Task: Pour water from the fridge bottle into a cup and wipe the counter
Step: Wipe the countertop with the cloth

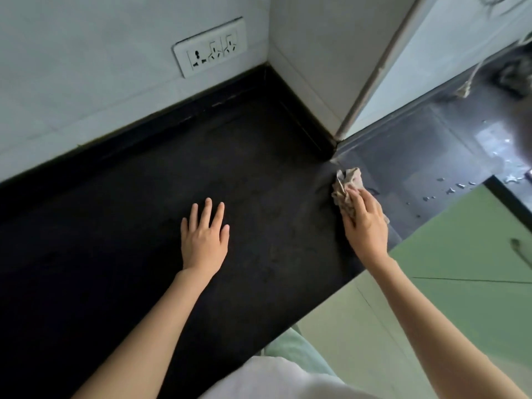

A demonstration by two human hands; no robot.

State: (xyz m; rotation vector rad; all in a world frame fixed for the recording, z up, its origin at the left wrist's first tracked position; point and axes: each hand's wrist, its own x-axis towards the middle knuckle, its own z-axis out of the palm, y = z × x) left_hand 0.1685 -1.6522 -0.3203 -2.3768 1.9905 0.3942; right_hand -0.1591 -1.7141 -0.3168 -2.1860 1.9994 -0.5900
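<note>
- Step in hand, as judged: wiping the counter (230, 156); neither bottle nor cup appears in frame, so the pouring stage cannot be assessed from here.
- Right hand (364, 223), right of centre: fingers curled over a crumpled beige cloth (347, 182), grasping it and bearing it down on the dark surface; the cloth sits where the matt black slab meets the glossier stretch running toward the upper right.
- Left hand (205, 237), centre of frame: released, fingers straight and spread, palm flat on the counter, holding nothing; well apart from the cloth, to its left.
- Water droplets (460, 185) lie scattered on the glossy stretch at the right edge, near the cloth but beyond it, untouched at present.
- Recommendation: carry the cloth rightward toward the droplets with firm, even pressure; overlap the passes; keep the bunched cloth flat enough to absorb rather than smear; finish along the front edge above the green cabinet door (475, 269) so no water runs over it.
- The left hand serves adequately as a brace; it should stay clear of the wiping path.
- A wall socket (210, 47), upper left, sits above the dry portion; keep moisture away from it.
</note>
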